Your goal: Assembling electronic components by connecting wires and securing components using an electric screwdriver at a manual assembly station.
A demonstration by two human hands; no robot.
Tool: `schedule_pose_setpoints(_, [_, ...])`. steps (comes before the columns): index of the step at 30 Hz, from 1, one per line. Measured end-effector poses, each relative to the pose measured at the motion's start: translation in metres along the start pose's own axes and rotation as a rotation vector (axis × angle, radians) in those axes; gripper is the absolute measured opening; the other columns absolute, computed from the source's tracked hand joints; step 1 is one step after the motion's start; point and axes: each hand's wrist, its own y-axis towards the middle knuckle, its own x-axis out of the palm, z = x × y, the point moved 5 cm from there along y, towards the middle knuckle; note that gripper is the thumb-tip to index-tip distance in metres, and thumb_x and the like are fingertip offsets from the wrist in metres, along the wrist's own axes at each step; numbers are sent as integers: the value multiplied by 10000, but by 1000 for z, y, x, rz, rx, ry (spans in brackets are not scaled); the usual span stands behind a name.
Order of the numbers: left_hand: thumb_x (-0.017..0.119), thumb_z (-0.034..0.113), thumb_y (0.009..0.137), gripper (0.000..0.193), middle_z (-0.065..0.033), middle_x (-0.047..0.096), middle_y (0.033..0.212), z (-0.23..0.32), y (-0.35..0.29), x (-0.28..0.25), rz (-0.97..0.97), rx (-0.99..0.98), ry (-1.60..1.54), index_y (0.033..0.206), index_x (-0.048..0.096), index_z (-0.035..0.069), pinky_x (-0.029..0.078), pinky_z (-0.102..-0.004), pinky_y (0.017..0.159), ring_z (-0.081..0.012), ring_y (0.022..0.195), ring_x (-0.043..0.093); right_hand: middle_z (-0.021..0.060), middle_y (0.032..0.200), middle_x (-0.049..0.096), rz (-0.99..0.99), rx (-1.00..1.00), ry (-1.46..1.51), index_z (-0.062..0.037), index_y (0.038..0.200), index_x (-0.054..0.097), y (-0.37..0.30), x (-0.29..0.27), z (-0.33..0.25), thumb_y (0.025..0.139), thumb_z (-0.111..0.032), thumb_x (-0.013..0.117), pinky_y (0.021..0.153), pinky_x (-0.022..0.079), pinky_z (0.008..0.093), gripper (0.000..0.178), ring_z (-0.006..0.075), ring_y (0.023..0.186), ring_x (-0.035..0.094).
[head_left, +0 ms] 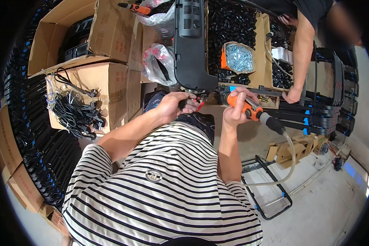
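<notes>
Right of the frame's centre, the right hand (238,110) has its fingers wrapped around an orange power driver (255,112), a pale hose (293,158) trailing from its back end. At centre, the left hand (174,107) curls its fingers around small black and red pieces (200,107). A black plastic cover (189,57) lies at upper centre, beside a carton of silvery screws (239,56).

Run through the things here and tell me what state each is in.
Left hand: curled around small dark item
Right hand: closed around orange tool
Orange tool: gripped, attached to hose
Hose: curved
Upper-left carton: open
Screw box: open, filled
Black cables: bunched
Lower plastic bag: open
</notes>
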Motion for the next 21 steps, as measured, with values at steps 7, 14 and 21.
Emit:
schedule_pose_setpoints(7, [401, 177, 1007, 314, -148, 655, 936, 1, 7, -39, -34, 51, 153, 1144, 569, -49, 516, -296, 670, -186, 751, 619, 187, 880, 616, -15, 25, -33, 43, 1001, 469, 2, 4, 11, 857, 63, 540, 649, 516, 294, 161, 164, 649, 566])
schedule_pose_setpoints(14, [449, 226, 1017, 311, -123, 662, 899, 4, -8, -40, -11, 7, 112, 1126, 585, -32, 495, -264, 645, -162, 731, 609, 181, 882, 617, -61, 37, -66, 35, 1005, 471, 3, 6, 18, 861, 48, 550, 649, 513, 292, 165, 163, 651, 568])
schedule_pose_setpoints(21, [525, 225, 989, 266, -82, 661, 902, -3, 4, -58, -82, 33, 211, 1086, 630, 1, 482, -238, 666, -120, 741, 599, 153, 787, 607, -80, 101, -45, 46, 874, 529, 4, 16, 27, 855, 1, 580, 623, 504, 298, 71, 163, 624, 557])
